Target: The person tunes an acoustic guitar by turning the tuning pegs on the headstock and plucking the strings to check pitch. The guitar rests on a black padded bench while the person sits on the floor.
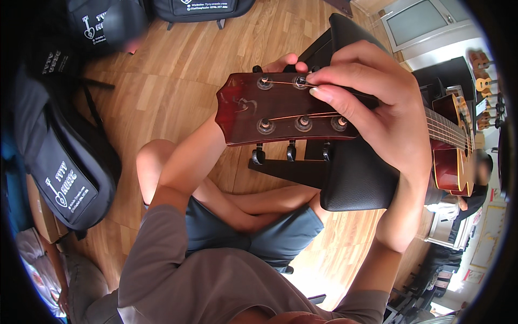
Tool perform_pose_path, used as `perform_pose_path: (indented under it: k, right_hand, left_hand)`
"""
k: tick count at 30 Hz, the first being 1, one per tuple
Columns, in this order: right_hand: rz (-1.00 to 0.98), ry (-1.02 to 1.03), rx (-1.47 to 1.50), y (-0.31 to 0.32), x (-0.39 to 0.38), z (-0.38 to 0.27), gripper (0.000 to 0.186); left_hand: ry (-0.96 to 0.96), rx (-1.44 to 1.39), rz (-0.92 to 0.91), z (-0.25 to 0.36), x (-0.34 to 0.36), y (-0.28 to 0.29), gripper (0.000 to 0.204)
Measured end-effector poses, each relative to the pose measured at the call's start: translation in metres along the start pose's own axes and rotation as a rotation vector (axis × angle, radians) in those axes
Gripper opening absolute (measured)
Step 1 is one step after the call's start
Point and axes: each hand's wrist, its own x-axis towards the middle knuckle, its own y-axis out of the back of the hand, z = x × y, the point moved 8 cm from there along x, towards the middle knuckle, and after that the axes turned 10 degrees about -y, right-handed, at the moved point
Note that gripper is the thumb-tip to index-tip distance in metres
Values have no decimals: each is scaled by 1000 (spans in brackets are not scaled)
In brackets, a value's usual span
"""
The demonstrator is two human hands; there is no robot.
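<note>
The dark red headstock (237,121) of an acoustic guitar lies crosswise before me, its neck running off to the right toward the body (447,168). My right hand (386,102) reaches over it, thumb and index finger pinching a thin guitar string (283,82) beside a metal tuning post (301,82). My left forearm passes beneath the headstock. Past its far edge show the fingers of my left hand (283,63), closed around a dark tuning peg (291,68); the palm is hidden. More strings (302,116) run from the near posts. Black tuning pegs (292,150) stick out along the near edge.
A black padded bench (356,183) supports the neck area. Black guitar bags (70,173) stand at the left and far side on the wooden floor (189,59). Small guitars (483,85) hang on the right wall. Another person (475,183) is at the right, partly hidden.
</note>
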Motion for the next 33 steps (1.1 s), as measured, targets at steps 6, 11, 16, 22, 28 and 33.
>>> perform_pose_path:
  k: [6, 11, 16, 22, 28, 33]
  right_hand:
    - [-48, -20, 31, 1, 1, 1, 19]
    - [-9, -22, 42, 3, 2, 1, 21]
    - [-49, -74, 18, 4, 3, 3, 20]
    - [-64, -83, 7, 5, 6, 5, 25]
    - [-81, -103, 4, 7, 8, 6, 28]
    - [-98, -101, -9, 4, 11, 4, 30]
  left_hand:
    - [-65, -72, -52, -5, 4, -7, 62]
    - [-59, -166, -128, -6, 8, 1, 61]
    - [-68, -331, -19, -8, 11, -12, 30]
    - [-58, -473, -96, -16, 19, -2, 16]
    - [-22, -512, -58, -22, 19, -5, 13]
    - [37, -337, -55, -18, 29, 6, 29]
